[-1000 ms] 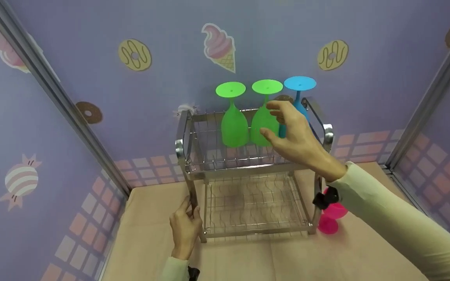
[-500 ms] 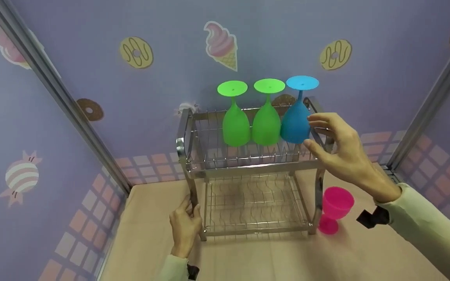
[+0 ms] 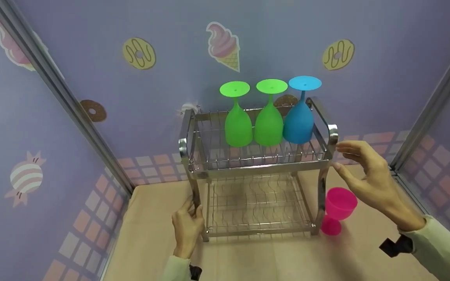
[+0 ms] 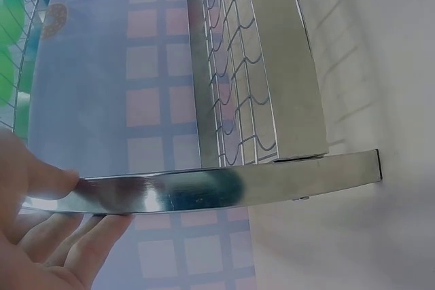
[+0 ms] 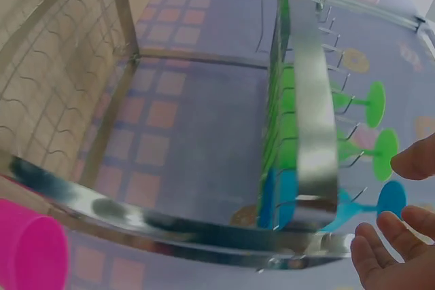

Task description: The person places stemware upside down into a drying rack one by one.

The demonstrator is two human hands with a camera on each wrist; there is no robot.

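My left hand point(image 3: 187, 230) holds the left front leg of a two-tier metal dish rack point(image 3: 264, 169); in the left wrist view the thumb and fingers point(image 4: 95, 246) pinch that flat metal bar. My right hand point(image 3: 371, 181), fingers loosely bent and holding nothing, hovers by the rack's right upper corner. Two green goblets point(image 3: 238, 127) point(image 3: 268, 127) and a blue goblet point(image 3: 299, 123) stand upside down side by side on the top tier, the blue one rightmost. A pink goblet point(image 3: 340, 205) stands upright on the table, right of the rack and below my right hand.
The rack's wire lower tier point(image 3: 260, 203) sits close above the cloth-covered table point(image 3: 248, 259). Patterned walls point(image 3: 272, 43) with metal corner posts point(image 3: 436, 86) enclose the back and sides.
My right hand has moved right and down, away from the goblets on the top tier to beside the rack's corner. The blue and pink goblets are now uncovered. My left hand stays on the leg.
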